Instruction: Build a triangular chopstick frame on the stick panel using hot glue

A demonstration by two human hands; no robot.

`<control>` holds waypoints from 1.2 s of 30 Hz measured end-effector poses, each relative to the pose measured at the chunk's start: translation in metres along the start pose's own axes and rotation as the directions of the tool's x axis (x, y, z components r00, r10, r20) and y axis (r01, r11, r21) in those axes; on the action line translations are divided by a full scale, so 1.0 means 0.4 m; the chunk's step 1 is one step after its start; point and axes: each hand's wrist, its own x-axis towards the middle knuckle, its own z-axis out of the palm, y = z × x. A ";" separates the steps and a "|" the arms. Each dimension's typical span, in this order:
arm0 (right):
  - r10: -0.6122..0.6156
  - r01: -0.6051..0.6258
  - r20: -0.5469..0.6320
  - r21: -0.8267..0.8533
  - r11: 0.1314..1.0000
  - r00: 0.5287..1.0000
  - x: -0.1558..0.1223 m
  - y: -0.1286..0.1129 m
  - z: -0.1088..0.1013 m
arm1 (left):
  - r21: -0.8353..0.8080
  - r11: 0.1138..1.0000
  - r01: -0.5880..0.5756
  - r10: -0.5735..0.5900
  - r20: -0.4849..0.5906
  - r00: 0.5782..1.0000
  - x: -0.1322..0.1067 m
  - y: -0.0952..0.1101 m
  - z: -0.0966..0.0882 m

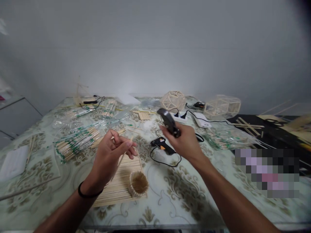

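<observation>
My left hand, with a dark band at the wrist, pinches a thin wooden stick that slants down towards me. Beneath it lies a flat panel of sticks set side by side. On the panel's right edge stands a small round cup made of short sticks. My right hand is raised to the right of the panel, wrapped around a dark hand tool with a shiny curved head; its exact kind is unclear. A black and orange glue gun rests on the table just behind and below that hand.
Plastic packs of wooden sticks lie at the left, more at the right. A white power strip with black cables sits behind my right hand. Geometric stick frames stand near the wall. A white tray is far left.
</observation>
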 end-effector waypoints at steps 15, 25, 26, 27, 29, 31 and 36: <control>0.290 -0.249 0.091 -0.309 0.918 0.953 -0.105 0.263 -0.063 | 0.215 0.916 -0.339 0.388 -0.250 0.887 0.038 0.117 -0.230; 0.316 -0.190 0.145 -0.547 0.815 0.938 -0.191 0.375 -0.060 | 0.261 0.885 -0.386 0.453 -0.288 0.844 -0.056 0.109 -0.229; 0.316 -0.179 0.152 -0.568 0.803 0.936 -0.200 0.384 -0.059 | 0.265 0.861 -0.434 0.502 -0.316 0.805 -0.068 0.117 -0.223; 0.322 -0.176 0.154 -0.586 0.791 0.934 -0.208 0.391 -0.057 | 0.275 0.844 -0.460 0.532 -0.316 0.786 -0.080 0.120 -0.215; 0.340 -0.185 0.145 -0.614 0.767 0.929 -0.221 0.402 -0.053 | 0.276 0.846 -0.455 0.518 -0.231 0.824 -0.101 0.106 -0.194; 0.332 -0.179 0.134 -0.629 0.757 0.934 -0.229 0.410 -0.050 | 0.370 0.870 -0.326 0.366 -0.044 0.929 -0.115 0.065 -0.170; 0.215 -0.072 0.162 -0.615 0.785 0.963 -0.238 0.431 -0.055 | 0.580 0.801 -0.147 0.210 -0.043 0.977 -0.118 -0.065 -0.130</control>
